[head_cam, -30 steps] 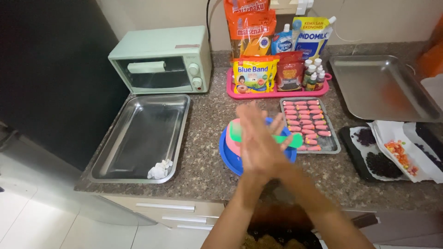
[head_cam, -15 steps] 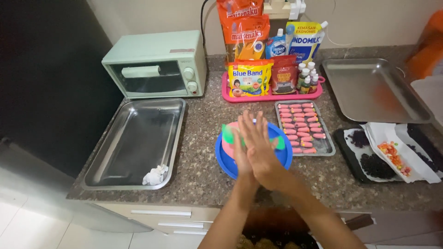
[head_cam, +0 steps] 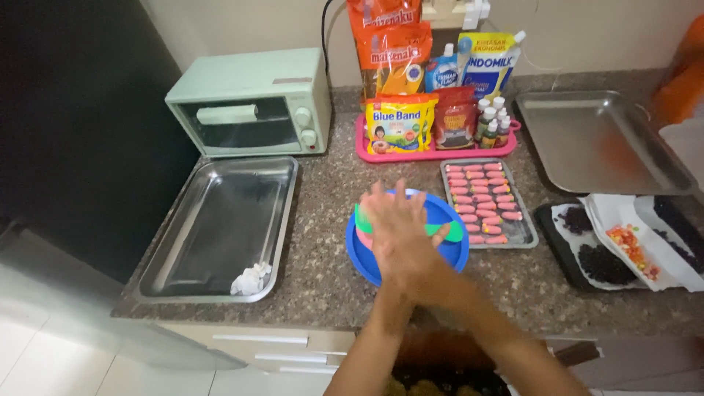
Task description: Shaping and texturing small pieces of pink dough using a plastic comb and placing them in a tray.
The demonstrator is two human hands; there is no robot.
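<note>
The left hand (head_cam: 392, 231) and right hand (head_cam: 418, 249) are pressed together and smeared by motion, so I cannot tell the fingers of one from the other, or whether anything sits between the palms. They cover the middle of the blue bowl (head_cam: 367, 260); only its rim and bits of a green and a pink piece show, and what those are I cannot tell. The orange shape (head_cam: 678, 81) at the far right is blurred and cut by the edge. The black tray (head_cam: 587, 268) with its white paper (head_cam: 671, 268) runs off the right side. The tops of the orange packets (head_cam: 385, 22) are cut off above.
</note>
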